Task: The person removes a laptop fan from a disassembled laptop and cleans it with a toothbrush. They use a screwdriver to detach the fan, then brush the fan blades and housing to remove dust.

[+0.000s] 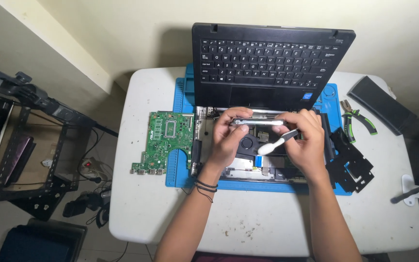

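Pinching a thin metal bracket (257, 122) by its ends, both the left hand (229, 138) and right hand (306, 140) clamp it; right also grips a white brush (276, 142), probably. Light, stiff, bendable.

- The left hand (227, 138) and right hand (305, 140) cover the middle of the opened laptop base (263, 165); the parts beneath them cannot be seen.
- The silver bar (258, 122) shows only between the fingers, its ends hidden.
- The white brush (275, 144) handle disappears inside the right hand.
- The blue mat (183, 104) is mostly covered.
- Both forearms are cut off by the bottom edge.
- The green circuit board (165, 142) components are too small to tell.
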